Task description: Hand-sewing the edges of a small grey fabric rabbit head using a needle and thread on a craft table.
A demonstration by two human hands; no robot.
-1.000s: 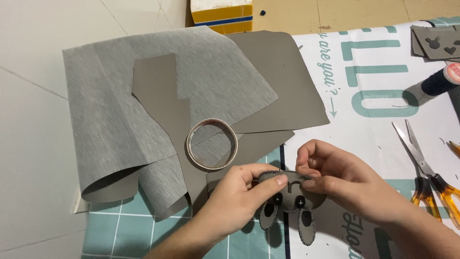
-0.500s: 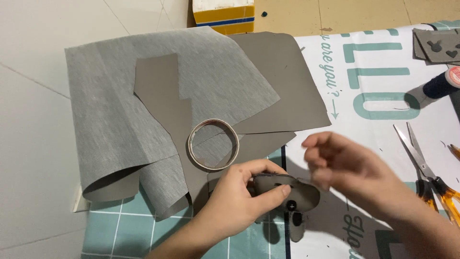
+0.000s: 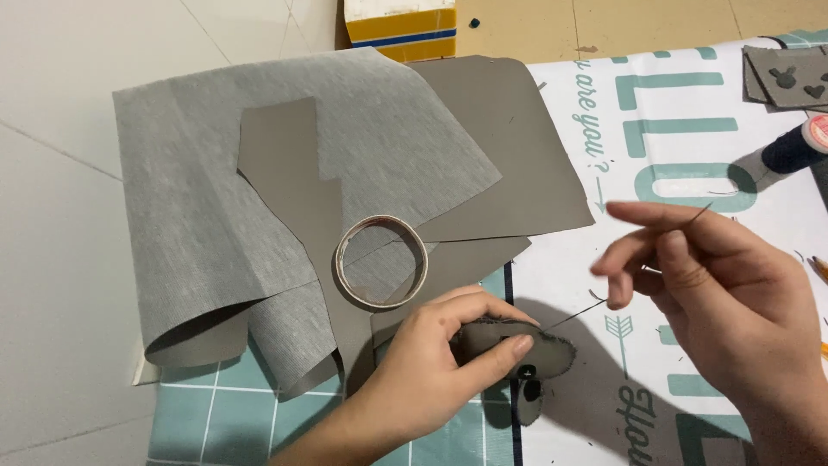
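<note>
My left hand (image 3: pixel 431 371) pinches a small grey felt piece (image 3: pixel 539 349) with dark button-like spots, holding it just above the cutting mat. My right hand (image 3: pixel 716 285) is raised to the right of it, thumb and forefinger closed on a thin needle (image 3: pixel 700 213). A dark thread (image 3: pixel 576 314) runs taut from the felt piece up toward that hand. An empty tape roll ring (image 3: pixel 381 261) lies just beyond my left hand on the grey material.
Large grey fabric sheets (image 3: pixel 259 198) cover the left and middle. A white printed banner (image 3: pixel 655 129) lies at right, a teal cutting mat (image 3: pixel 233 414) at the bottom. A dark thread spool (image 3: pixel 798 147) and cut grey shapes (image 3: pixel 785 78) sit far right. A yellow-striped box (image 3: pixel 401 26) stands at top.
My right hand has let go of the felt piece and pulled up and to the right, drawing the thread out. My left hand keeps holding the piece in place.
</note>
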